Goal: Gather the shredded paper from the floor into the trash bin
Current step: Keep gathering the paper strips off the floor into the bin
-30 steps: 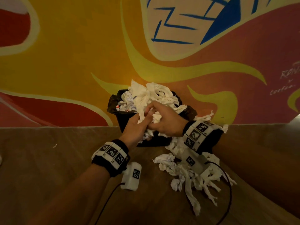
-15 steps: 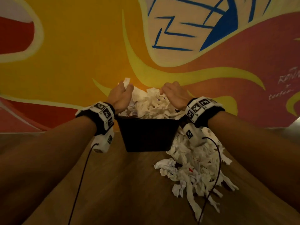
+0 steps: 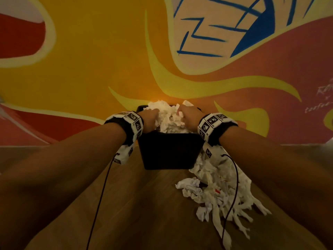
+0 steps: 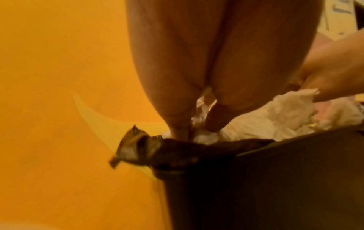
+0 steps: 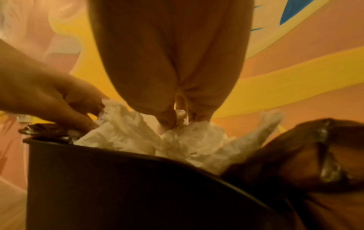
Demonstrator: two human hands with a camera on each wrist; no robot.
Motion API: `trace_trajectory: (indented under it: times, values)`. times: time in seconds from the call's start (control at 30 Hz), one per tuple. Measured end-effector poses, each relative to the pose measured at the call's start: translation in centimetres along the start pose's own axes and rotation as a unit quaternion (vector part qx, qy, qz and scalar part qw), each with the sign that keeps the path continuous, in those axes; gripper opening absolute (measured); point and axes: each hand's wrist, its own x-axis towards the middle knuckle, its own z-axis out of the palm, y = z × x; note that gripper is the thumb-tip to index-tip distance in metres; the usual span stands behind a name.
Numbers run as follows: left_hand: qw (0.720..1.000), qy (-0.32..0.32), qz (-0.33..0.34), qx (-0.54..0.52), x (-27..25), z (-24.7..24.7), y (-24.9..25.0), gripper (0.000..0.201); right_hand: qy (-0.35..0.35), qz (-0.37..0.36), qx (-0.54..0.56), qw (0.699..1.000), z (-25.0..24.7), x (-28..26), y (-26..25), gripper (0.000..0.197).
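A person's left hand [image 3: 149,120] and right hand [image 3: 189,118] press down together on a mound of crumpled white shredded paper [image 3: 169,117] heaped above the rim of a small black plastic trash bin [image 3: 169,150], which stands on a brown wood-look floor [image 3: 144,204] against a wall painted with a yellow, orange, red and blue mural [image 3: 100,51]. In the left wrist view, the left hand's fingers [image 4: 177,109] point down into the paper just inside the bin's near corner, their tips buried among the scraps; whether they grasp any cannot be told. In the right wrist view, the right hand's fingertips [image 5: 167,119] are bunched and pinch a fold of the paper at the top of the mound, with the other hand's fingers pushing into the same mound just beside them. A dark plastic liner [image 4: 138,149] is folded over the bin's rim below the left fingers. To the right of the bin, below the right wrist, a loose pile of white paper strips [image 3: 219,195] lies on the floor, touching the bin's side. Both wrists wear black bands with white marker blocks [image 3: 133,121], each trailing a thin black cable [image 3: 100,195].
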Motion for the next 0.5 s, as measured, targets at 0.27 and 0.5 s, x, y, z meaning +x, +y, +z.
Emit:
trace_trajectory:
  times: [0.27,0.5]
  values:
    - [0.987,0.156,-0.012,0.040,0.3,-0.7,-0.3,0.026,0.116,0.012,-0.053,0.992,0.2,0.8,1.2,0.022]
    - [0.986,0.095,0.002,0.138,1.0,0.0,1.2,0.009,0.043,0.011,0.014,0.999,-0.3,0.8,0.9,0.024]
